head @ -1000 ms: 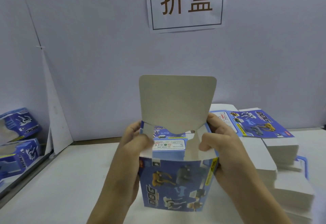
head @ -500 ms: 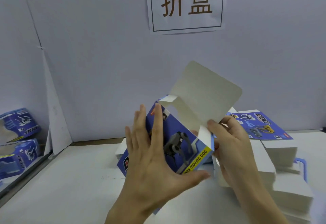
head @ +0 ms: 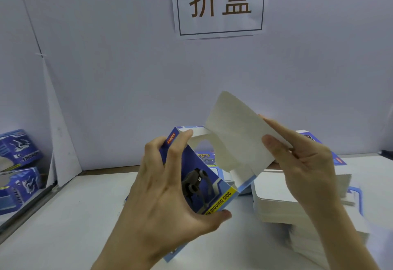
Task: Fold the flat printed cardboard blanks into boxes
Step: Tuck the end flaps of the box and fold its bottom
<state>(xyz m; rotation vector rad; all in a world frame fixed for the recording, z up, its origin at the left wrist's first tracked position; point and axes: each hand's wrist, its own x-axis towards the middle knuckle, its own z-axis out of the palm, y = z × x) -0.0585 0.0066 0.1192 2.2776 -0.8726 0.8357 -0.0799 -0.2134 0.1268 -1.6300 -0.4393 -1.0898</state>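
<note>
A blue printed box [head: 204, 186] with a dog picture and a yellow strip is tilted on its side above the white table [head: 63, 216]. My left hand [head: 165, 189] grips its printed face, fingers over the top edge, thumb under the yellow strip. The box's large white lid flap [head: 236, 133] sticks up to the right. My right hand [head: 297, 163] pinches that flap, thumb on its inner side and fingers behind it. The box's open end faces away and to the right.
A stack of flat blanks [head: 297, 201], white side mostly up, lies at the right with a printed blank [head: 338, 159] behind my right hand. Folded boxes [head: 19, 148] sit on a shelf at the left. A paper sign [head: 220, 3] hangs on the wall.
The box turned from upright onto its side. My left hand went from flat against the printed face to gripping it. My right hand moved up onto the lid flap and pinched it.
</note>
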